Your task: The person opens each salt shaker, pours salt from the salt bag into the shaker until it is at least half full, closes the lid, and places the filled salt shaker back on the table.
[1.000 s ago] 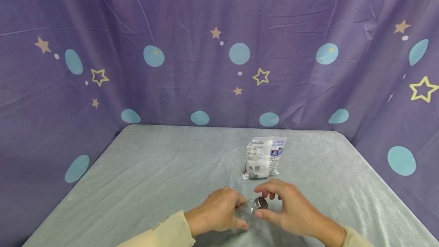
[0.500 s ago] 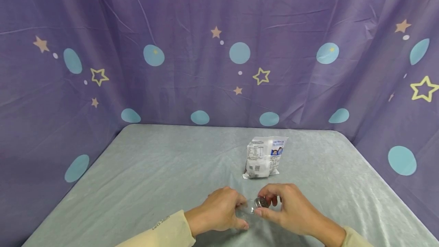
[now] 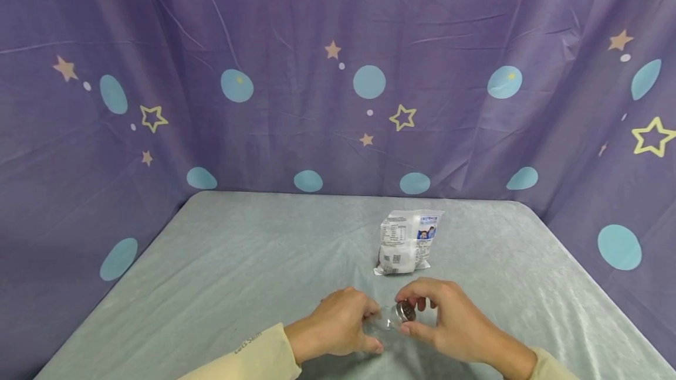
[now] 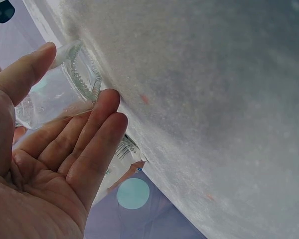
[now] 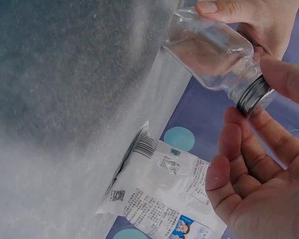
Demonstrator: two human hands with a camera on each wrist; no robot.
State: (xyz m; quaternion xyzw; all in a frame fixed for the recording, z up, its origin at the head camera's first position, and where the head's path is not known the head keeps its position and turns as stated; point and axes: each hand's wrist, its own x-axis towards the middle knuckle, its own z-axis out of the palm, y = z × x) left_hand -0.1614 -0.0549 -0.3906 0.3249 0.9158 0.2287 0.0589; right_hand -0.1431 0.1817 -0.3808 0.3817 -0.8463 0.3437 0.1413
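A clear glass shaker [image 5: 204, 47] with a perforated metal lid [image 3: 405, 311] is tilted on its side between my hands, lid pointing right. My left hand [image 3: 340, 322] holds the glass body near its base, thumb on one side and fingers on the other. The ribbed glass base [image 4: 84, 74] shows in the left wrist view. My right hand [image 3: 456, 322] pinches the lid [image 5: 255, 97] at its rim between thumb and fingertips. The shaker looks see-through, with no contents visible.
Beyond the hands, a white printed packet [image 3: 404, 243] stands on the pale grey cloth-covered table [image 3: 253, 251]. Purple curtains [image 3: 317, 28] with stars and dots rise behind the table and along both sides.
My right hand's fingers closed in on the metal lid and then shifted slightly around it. The left hand and the packet stayed where they were.
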